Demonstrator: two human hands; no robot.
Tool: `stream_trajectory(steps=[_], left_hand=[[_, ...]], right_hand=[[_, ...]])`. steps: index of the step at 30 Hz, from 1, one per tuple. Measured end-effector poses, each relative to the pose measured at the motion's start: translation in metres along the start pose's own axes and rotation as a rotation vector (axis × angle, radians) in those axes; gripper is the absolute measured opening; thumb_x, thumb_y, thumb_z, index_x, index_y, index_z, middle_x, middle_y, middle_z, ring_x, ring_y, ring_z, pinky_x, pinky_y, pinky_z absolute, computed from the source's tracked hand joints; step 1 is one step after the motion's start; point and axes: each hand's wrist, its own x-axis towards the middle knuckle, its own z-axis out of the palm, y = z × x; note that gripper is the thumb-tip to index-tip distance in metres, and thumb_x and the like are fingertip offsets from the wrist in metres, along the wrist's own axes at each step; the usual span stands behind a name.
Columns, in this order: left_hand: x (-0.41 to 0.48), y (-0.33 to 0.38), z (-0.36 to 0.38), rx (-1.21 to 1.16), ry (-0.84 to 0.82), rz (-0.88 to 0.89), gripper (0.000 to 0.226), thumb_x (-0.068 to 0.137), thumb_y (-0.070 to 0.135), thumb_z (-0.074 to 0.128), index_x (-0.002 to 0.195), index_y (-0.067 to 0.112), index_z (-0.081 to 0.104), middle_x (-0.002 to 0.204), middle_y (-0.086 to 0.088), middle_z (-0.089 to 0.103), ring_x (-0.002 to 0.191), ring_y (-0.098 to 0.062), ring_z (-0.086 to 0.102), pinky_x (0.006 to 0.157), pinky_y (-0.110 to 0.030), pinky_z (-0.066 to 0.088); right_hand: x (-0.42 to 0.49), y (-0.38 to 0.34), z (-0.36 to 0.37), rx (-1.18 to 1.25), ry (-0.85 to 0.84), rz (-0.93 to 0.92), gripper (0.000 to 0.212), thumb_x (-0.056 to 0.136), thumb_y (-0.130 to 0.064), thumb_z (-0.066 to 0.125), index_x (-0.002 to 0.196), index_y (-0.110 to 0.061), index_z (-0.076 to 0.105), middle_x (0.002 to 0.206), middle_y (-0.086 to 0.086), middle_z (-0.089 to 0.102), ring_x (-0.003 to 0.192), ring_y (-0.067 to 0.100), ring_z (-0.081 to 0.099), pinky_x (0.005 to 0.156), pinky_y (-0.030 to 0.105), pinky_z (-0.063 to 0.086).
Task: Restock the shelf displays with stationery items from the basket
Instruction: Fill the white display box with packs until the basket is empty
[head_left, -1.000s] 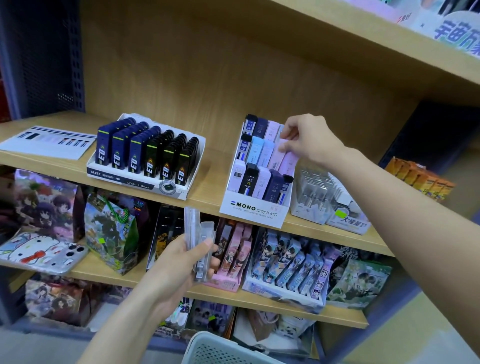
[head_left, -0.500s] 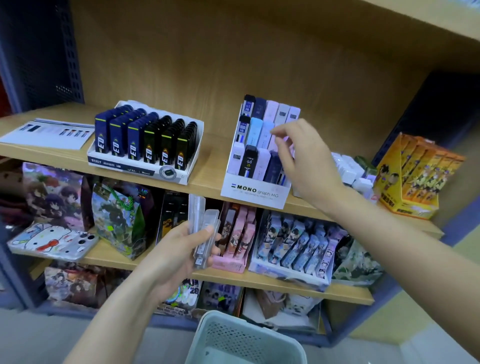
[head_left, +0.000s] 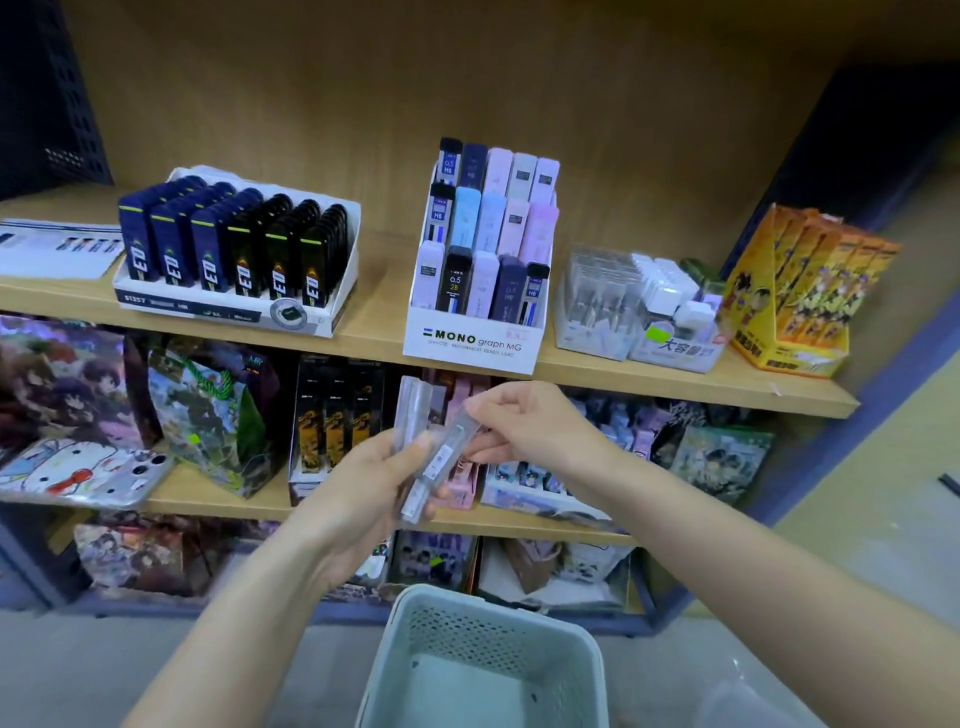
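Note:
My left hand (head_left: 363, 480) grips a small bundle of clear plastic lead cases (head_left: 413, 410) in front of the middle shelf. One clear case (head_left: 441, 457) leans out of the bundle, and my right hand (head_left: 524, 423) pinches its upper end with thumb and fingers. Above them on the top shelf stands the white MONO display box (head_left: 470, 340), filled with rows of pastel and dark lead cases (head_left: 491, 228). The pale grey perforated basket (head_left: 483, 660) sits low in the middle, below both hands.
A white tray of dark blue and black cases (head_left: 234, 249) stands left on the top shelf (head_left: 379, 317), beside a flat card (head_left: 57, 249). Clear refill boxes (head_left: 639, 306) and an orange carton (head_left: 800, 291) stand to the right. Lower shelves hold illustrated bags and packs.
My right hand has left the MONO display box and come down to the bundle in my left hand, where it now pinches one clear case. The view has tilted downward.

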Motion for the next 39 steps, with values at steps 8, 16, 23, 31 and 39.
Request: stream_trajectory(steps=[8, 16, 23, 31, 39], left_hand=[[0.007, -0.005, 0.009, 0.006, 0.047, 0.020, 0.019, 0.099, 0.018, 0.045, 0.104, 0.006, 0.059, 0.082, -0.009, 0.057, 0.060, -0.011, 0.054, 0.053, -0.022, 0.048], [0.013, -0.012, 0.038, 0.067, -0.018, 0.004, 0.018, 0.098, 0.020, 0.046, 0.104, 0.009, 0.058, 0.071, 0.001, 0.063, 0.057, -0.008, 0.058, 0.059, -0.024, 0.050], [0.023, -0.012, 0.059, 0.136, -0.013, -0.005, 0.020, 0.098, 0.022, 0.046, 0.107, 0.010, 0.060, 0.086, -0.006, 0.065, 0.063, -0.008, 0.060, 0.059, -0.024, 0.048], [0.039, -0.009, 0.080, 0.102, -0.005, -0.012, 0.023, 0.096, 0.021, 0.048, 0.110, 0.009, 0.061, 0.077, -0.001, 0.065, 0.060, -0.010, 0.060, 0.055, -0.021, 0.050], [0.055, -0.013, 0.096, 0.120, -0.016, 0.012, 0.020, 0.097, 0.021, 0.045, 0.107, 0.011, 0.060, 0.071, 0.002, 0.065, 0.060, -0.010, 0.059, 0.057, -0.021, 0.051]], right_hand=[[-0.017, -0.015, -0.052, 0.007, 0.267, -0.178, 0.009, 0.095, -0.015, 0.052, 0.093, -0.013, 0.060, 0.084, 0.004, 0.070, 0.069, 0.011, 0.069, 0.063, 0.017, 0.055], [0.005, -0.024, -0.143, -0.437, 0.768, -0.507, 0.004, 0.097, -0.017, 0.050, 0.097, -0.015, 0.048, 0.094, 0.004, 0.061, 0.084, 0.019, 0.065, 0.076, 0.028, 0.056], [0.038, -0.018, -0.164, -0.736, 0.592, -0.517, 0.005, 0.093, -0.020, 0.060, 0.095, -0.016, 0.062, 0.090, -0.003, 0.060, 0.083, 0.012, 0.057, 0.085, 0.033, 0.051], [0.053, -0.007, -0.174, -1.014, 0.597, -0.496, 0.028, 0.085, -0.026, 0.069, 0.111, -0.017, 0.065, 0.102, 0.001, 0.052, 0.103, 0.019, 0.047, 0.088, 0.033, 0.041], [0.011, 0.029, -0.136, -0.531, 0.390, -0.506, 0.009, 0.095, -0.027, 0.051, 0.092, -0.022, 0.057, 0.079, -0.018, 0.053, 0.069, -0.004, 0.051, 0.063, 0.012, 0.040]])
